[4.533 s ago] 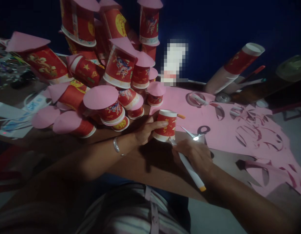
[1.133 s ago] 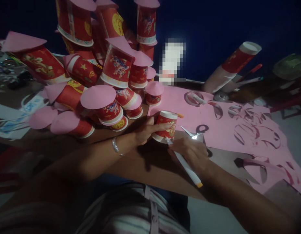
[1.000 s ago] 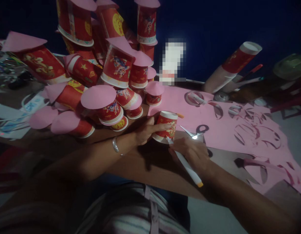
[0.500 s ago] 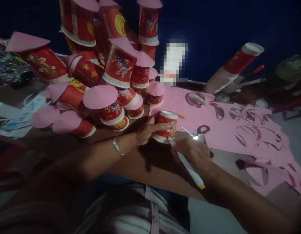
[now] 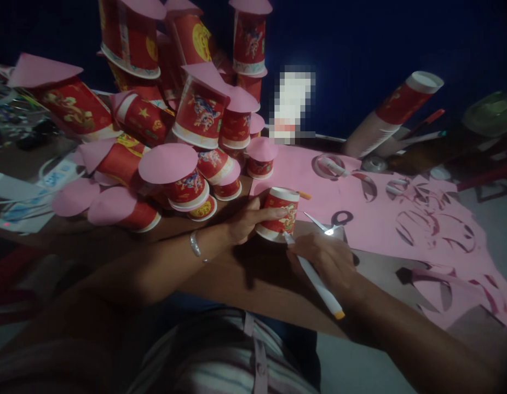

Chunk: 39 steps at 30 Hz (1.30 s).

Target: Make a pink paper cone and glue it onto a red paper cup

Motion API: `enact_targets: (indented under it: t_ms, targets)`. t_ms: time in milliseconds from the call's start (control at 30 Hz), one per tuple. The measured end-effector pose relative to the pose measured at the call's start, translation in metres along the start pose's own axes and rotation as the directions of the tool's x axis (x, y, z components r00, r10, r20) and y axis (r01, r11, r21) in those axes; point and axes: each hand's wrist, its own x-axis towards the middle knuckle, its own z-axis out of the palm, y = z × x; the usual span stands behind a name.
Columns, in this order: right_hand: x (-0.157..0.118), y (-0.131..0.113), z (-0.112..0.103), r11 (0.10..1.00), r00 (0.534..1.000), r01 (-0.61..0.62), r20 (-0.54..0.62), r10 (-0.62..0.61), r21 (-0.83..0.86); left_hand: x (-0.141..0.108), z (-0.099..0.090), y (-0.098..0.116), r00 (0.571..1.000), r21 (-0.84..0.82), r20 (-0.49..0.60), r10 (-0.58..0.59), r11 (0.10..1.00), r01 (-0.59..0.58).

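One red-and-white paper cup [image 5: 275, 223]: over brown wooden worktop [image 5: 229, 273].
Left hand [image 5: 250, 221]: curled round cup, thumb pressed across its side.
Right hand [image 5: 324, 256]: pinching slim white orange-ended tool [image 5: 318, 282], tip at cup's lower rim.

Paper cups with paper cones [image 5: 168, 164] crowd the left of the desk [image 5: 245, 273], scissors [image 5: 329, 231] and cut paper sheets [image 5: 311, 169] lie right of them

There's just the one camera, worn up on the head, looking forward and down from close over the surface [image 5: 237, 282]: red cup [image 5: 276, 221] near mid-view, striped clothing [image 5: 208, 358] below it, dark-blue backdrop [image 5: 368, 38] beyond.
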Motion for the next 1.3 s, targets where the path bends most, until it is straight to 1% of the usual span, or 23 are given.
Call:
enact_targets:
  t_ms: [100,233,333,533,667,833,1100,1300]
  targets:
    - [0.0029,-0.0002,-0.0011,0.996,0.997,0.066,-0.029,-0.067,-0.056,0.0002,0.0013,0.0006,1.000,-0.010,0.002,0.009,1.000,-0.009]
    - [0.0031,-0.0010,-0.0013,0.996,0.999,0.039,-0.033,-0.042,-0.085,0.0004,0.0024,0.0017,1.000,0.006,0.023,0.016,1.000,-0.016]
    - [0.0009,-0.0013,-0.0002,0.996,0.998,0.032,-0.043,-0.035,-0.086,0.0004,0.0018,0.0018,1.000,0.006,0.020,0.021,1.000,-0.022]
    - [0.0016,-0.0028,0.0007,0.987,0.997,0.026,-0.069,-0.037,-0.157,0.0007,-0.0005,-0.0002,0.999,-0.006,0.009,0.031,0.999,-0.031]
    - [0.0013,-0.0031,0.0014,0.992,0.998,0.012,-0.057,-0.019,-0.128,0.0012,-0.0004,-0.0003,1.000,-0.022,0.008,0.023,0.999,-0.023]
    - [-0.0015,-0.0044,0.0024,0.991,0.997,0.005,-0.077,-0.015,-0.131,0.0018,0.0011,0.0007,1.000,-0.042,0.006,0.018,0.999,-0.018]
    - [0.0033,-0.0067,0.0006,0.996,0.997,0.022,-0.071,-0.028,-0.085,0.0013,-0.0001,-0.0002,1.000,-0.009,0.011,0.026,1.000,-0.026]
    - [0.0009,-0.0066,0.0011,0.998,0.999,0.005,-0.045,-0.007,-0.059,0.0015,0.0013,0.0009,0.999,-0.030,0.024,0.034,0.999,-0.034]
